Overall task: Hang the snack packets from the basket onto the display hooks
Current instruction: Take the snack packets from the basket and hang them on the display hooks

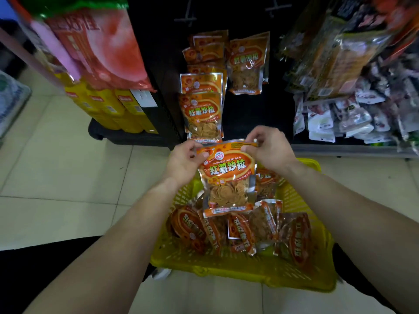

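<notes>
An orange snack packet (226, 175) is pinched at its top corners by the left hand (184, 160) and the right hand (269, 149) and held upright above the yellow basket (226, 266). More orange packets (240, 227) are heaped inside the basket. Beyond, matching packets (203, 109) are hung on the dark display panel (247, 114).

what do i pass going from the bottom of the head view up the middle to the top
yellow basket near rim → loose snack packets lying in it → held packet, pinched at its top corners by the left hand and right hand → hanging packets on the display → bare hooks
</notes>
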A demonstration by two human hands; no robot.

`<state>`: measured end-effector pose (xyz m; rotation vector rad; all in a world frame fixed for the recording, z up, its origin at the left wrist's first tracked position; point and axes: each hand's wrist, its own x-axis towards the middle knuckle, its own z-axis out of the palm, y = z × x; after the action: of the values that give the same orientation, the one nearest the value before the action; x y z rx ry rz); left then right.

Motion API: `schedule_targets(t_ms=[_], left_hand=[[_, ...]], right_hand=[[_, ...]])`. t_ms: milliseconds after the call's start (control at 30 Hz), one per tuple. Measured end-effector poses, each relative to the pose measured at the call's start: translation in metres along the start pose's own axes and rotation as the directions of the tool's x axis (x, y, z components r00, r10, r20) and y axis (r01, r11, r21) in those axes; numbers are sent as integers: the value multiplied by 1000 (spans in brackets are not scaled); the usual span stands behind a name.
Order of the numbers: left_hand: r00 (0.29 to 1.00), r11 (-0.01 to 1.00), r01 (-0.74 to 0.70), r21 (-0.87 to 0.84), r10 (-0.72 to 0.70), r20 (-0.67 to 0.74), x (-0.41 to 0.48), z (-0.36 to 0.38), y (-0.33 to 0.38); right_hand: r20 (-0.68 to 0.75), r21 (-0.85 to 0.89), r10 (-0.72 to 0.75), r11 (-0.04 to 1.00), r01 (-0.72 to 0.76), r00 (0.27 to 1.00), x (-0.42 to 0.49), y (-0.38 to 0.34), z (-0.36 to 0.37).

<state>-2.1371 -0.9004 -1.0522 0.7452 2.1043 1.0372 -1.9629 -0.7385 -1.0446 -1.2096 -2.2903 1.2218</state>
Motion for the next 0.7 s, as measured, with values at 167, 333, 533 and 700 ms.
schedule_targets(t_ms=[167, 333, 533, 700], left_hand=[[993, 989, -109, -104, 102, -67, -12, -16, 47], [991, 975, -134, -176, 127, -52, -27, -21, 78], [988, 971, -149, -187, 152, 2, -41, -18, 95], [988, 973, -152, -176, 155, 1, -46, -15, 99]], right_hand=[[6, 139, -71, 988, 70, 997, -3, -21, -37], [19, 91, -161, 983, 159, 987, -6, -33, -59], [-3, 52, -154, 987, 154, 988, -17, -39, -76], [16, 66, -160, 985, 159, 987, -25, -37, -83]])
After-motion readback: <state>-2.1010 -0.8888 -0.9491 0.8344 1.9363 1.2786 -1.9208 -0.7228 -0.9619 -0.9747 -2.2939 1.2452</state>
